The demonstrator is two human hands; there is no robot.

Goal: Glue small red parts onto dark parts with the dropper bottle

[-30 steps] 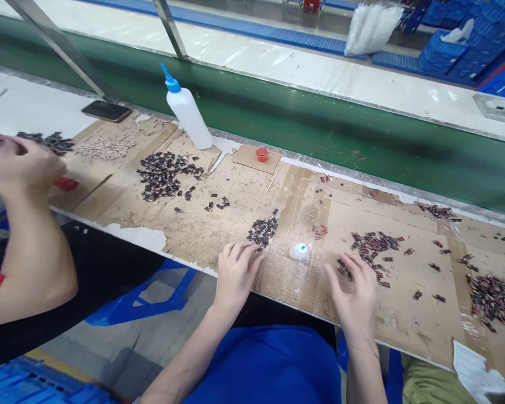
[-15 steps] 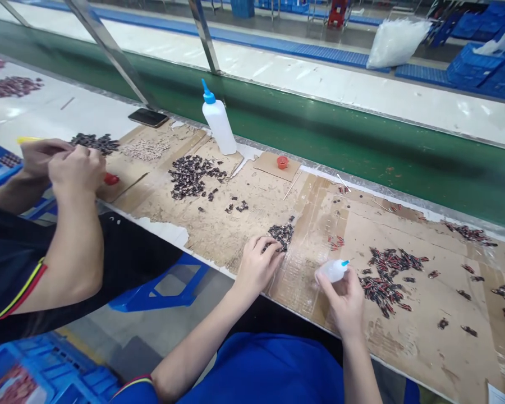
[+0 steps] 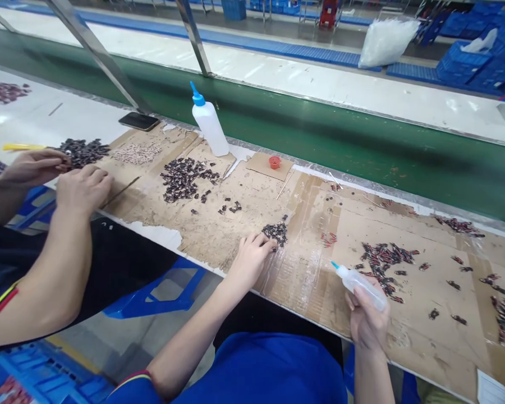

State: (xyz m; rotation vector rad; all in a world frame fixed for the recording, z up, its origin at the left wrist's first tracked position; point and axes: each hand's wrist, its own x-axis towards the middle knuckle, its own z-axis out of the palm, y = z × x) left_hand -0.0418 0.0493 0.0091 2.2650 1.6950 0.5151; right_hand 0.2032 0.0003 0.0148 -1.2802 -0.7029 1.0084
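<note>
A small translucent squeeze bottle (image 3: 359, 285) with a blue tip is gripped in my right hand (image 3: 372, 314), its nozzle pointing up and left over the cardboard. My left hand (image 3: 253, 257) rests at the near edge of a little heap of small dark metallic parts (image 3: 279, 231). Its fingers are bent together, and whatever lies between the fingertips is too small and hidden to name. Beside the bottle, partly behind my right hand, lies a pile of black-and-red parts (image 3: 385, 255). A few red wire-like pieces (image 3: 329, 240) sit between my hands.
A larger white bottle (image 3: 210, 126) stands at the back, near a red cap (image 3: 274, 162). More dark parts (image 3: 185, 179) lie to the left. At far left a co-worker's hands (image 3: 82, 188) work by a dark pile (image 3: 83, 151). A green-sided conveyor (image 3: 320, 118) runs behind.
My right hand has moved right and turned the bottle, so its blue tip now points left instead of right. My left hand stays at the small heap. The co-worker's hands have moved apart.
</note>
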